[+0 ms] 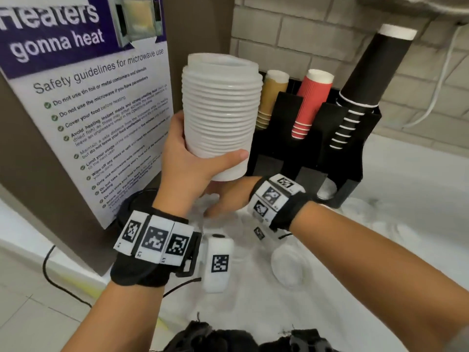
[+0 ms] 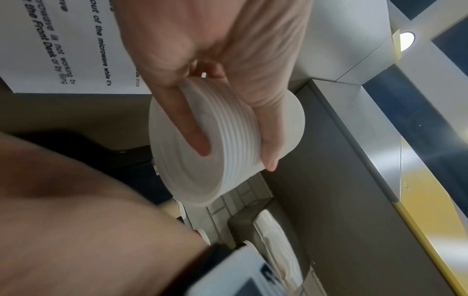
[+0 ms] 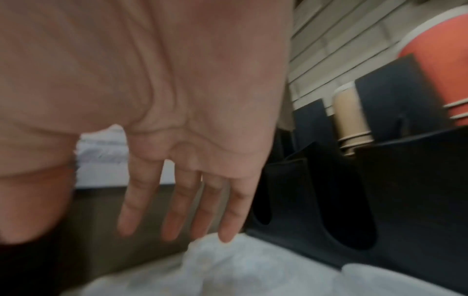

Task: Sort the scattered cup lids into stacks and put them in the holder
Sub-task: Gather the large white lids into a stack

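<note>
My left hand (image 1: 203, 158) grips a tall stack of white cup lids (image 1: 220, 110), held upright above the counter in front of the poster; its thumb and fingers (image 2: 197, 140) wrap the stack's lower end (image 2: 228, 144). Below the stack my right hand (image 1: 223, 199) reaches down with straight, spread fingers (image 3: 177, 210) just over loose white lids (image 3: 228, 260) on the counter, holding nothing. The black cup and lid holder (image 1: 317, 148) stands just right of the stack. A loose lid (image 1: 289, 265) lies near my right forearm.
The holder carries stacks of tan cups (image 1: 271, 97), red cups (image 1: 309, 102) and black cups (image 1: 365, 80); its low front slots (image 3: 316, 200) are dark. A microwave safety poster (image 1: 101, 123) hangs at left. A brick wall (image 1: 317, 41) is behind. The white counter (image 1: 406, 199) stretches right.
</note>
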Demonstrator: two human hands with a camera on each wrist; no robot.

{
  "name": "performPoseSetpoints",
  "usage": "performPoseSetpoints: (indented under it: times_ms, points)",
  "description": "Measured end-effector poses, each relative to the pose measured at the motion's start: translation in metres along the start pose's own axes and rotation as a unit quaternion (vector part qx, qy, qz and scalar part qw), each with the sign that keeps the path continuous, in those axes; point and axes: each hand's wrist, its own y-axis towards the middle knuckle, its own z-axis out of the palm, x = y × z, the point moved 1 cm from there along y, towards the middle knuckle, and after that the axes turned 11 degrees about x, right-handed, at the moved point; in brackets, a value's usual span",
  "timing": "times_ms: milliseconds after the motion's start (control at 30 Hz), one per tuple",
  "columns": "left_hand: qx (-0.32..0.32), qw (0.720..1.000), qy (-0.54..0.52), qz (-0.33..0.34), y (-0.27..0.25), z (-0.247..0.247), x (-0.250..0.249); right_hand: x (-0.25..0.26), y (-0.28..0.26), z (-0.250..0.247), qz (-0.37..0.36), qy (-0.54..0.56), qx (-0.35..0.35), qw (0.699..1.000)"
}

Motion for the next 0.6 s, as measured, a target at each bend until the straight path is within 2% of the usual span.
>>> performPoseSetpoints:
  times_ms: [67,200,433,533,600]
  points:
    - [0.003,1.0,0.002,0.001,0.001,-0.002,-0.001,0.011,0.015,0.012,-0.007,-0.054,0.008,0.998]
    - [0.01,1.0,0.002,0.0,0.004,-0.006,-0.001,0.019,0.027,0.036,0.019,-0.183,0.077,0.98]
    - [0.037,0.999,-0.026,0.002,0.012,-0.01,0.001,-0.001,-0.017,0.029,0.083,-0.306,0.181,0.931]
    - [0.04,0.998,-0.041,0.004,0.016,-0.012,0.0,-0.015,-0.035,0.025,0.112,-0.308,0.223,0.918]
    - [0.04,0.998,-0.05,0.006,0.019,-0.012,0.0,-0.02,-0.04,0.016,0.107,-0.239,0.192,0.946]
